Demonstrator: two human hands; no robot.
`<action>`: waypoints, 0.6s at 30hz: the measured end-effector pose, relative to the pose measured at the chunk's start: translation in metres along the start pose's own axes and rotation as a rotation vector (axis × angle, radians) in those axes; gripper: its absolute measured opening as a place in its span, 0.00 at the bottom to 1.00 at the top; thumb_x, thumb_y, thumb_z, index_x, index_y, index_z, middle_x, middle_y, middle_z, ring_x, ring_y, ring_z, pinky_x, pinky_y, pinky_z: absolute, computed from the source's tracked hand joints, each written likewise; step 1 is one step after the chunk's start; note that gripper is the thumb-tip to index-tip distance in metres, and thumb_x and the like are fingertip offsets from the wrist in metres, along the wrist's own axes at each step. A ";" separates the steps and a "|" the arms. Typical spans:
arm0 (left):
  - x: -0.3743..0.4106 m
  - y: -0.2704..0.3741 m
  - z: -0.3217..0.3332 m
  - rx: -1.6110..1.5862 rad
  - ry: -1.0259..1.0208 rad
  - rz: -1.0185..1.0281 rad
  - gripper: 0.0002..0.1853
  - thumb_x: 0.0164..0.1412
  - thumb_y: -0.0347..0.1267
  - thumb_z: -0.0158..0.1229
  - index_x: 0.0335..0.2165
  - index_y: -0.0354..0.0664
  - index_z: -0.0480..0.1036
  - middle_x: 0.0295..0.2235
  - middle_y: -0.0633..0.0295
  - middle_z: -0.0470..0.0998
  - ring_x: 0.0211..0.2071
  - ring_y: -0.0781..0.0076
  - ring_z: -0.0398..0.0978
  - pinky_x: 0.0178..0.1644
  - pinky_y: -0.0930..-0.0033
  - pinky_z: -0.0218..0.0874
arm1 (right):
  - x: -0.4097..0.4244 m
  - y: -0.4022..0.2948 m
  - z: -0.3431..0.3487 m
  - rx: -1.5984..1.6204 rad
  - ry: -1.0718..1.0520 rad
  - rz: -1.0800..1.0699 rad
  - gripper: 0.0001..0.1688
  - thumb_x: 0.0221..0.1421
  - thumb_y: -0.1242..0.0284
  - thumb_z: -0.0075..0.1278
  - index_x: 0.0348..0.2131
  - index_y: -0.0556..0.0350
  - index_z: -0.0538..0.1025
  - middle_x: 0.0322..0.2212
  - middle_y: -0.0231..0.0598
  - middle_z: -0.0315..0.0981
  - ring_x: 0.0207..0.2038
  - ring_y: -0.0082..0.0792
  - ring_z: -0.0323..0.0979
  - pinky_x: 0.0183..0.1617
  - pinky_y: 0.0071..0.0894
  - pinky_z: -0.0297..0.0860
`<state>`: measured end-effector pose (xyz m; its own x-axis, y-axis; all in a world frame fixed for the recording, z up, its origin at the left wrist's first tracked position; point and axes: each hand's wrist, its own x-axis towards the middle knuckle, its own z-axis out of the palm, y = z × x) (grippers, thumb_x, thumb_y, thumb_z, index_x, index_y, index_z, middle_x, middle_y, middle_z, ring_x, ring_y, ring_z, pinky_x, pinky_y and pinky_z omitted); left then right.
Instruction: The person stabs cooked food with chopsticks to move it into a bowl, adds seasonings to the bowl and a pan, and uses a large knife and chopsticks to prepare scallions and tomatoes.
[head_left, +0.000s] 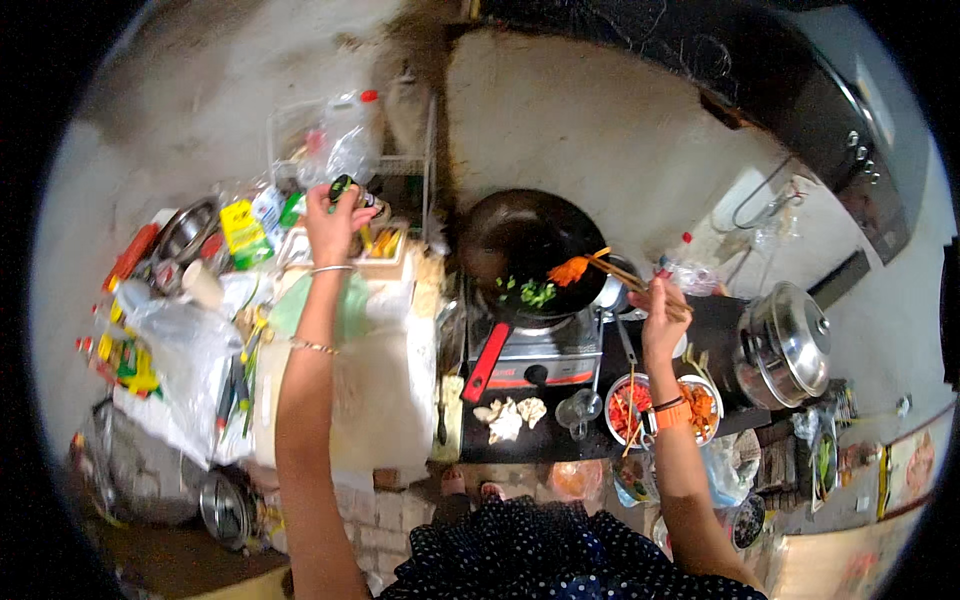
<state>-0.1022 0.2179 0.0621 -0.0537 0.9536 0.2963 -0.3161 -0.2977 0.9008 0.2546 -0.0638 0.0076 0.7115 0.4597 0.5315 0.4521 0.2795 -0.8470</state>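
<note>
My left hand (330, 221) is raised over the left counter. It grips a small jar (343, 187) with a dark and green lid, partly covered by my fingers. In my right hand (661, 322) is a pair of wooden chopsticks (634, 280), reaching over the right side of a dark wok (499, 225). An orange clump of food (570, 270) is at their tips; whether it touches the wok cannot be told. Chopped green pieces (537, 294) lie in the wok. Beneath it is a portable gas stove (551, 346), with a red handle (487, 364) in front.
Bowls of red chopped food (626, 409) and orange food (703, 405) stand by my right forearm. A lidded steel pot (780, 349) is at the right. Crumpled white paper (506, 418) lies before the stove. Seasoning packets (246, 231) and a cutting board (375, 405) occupy the left counter.
</note>
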 end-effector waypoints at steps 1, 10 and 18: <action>-0.024 0.023 -0.009 0.013 0.021 -0.011 0.20 0.52 0.30 0.55 0.39 0.34 0.55 0.30 0.56 0.68 0.18 0.66 0.74 0.17 0.76 0.65 | 0.000 0.012 -0.009 -0.029 0.065 0.011 0.11 0.54 0.72 0.47 0.23 0.63 0.72 0.20 0.33 0.69 0.22 0.21 0.68 0.25 0.18 0.65; -0.186 0.061 -0.202 0.525 0.255 -0.163 0.17 0.48 0.29 0.58 0.33 0.38 0.58 0.24 0.58 0.68 0.10 0.74 0.68 0.11 0.76 0.58 | -0.005 0.023 -0.036 0.239 0.032 0.108 0.13 0.54 0.72 0.47 0.28 0.70 0.69 0.24 0.43 0.70 0.20 0.29 0.71 0.24 0.26 0.73; -0.243 0.024 -0.222 0.546 0.276 -0.317 0.18 0.50 0.32 0.59 0.32 0.41 0.56 0.29 0.59 0.68 0.14 0.70 0.72 0.14 0.76 0.62 | -0.010 0.018 -0.034 0.219 0.041 0.069 0.13 0.55 0.71 0.46 0.29 0.68 0.70 0.23 0.41 0.71 0.21 0.30 0.73 0.25 0.24 0.72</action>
<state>-0.3073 -0.0110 -0.0588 -0.2995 0.9535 -0.0344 0.1627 0.0865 0.9829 0.2735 -0.0917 -0.0129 0.7602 0.4505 0.4680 0.2773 0.4265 -0.8609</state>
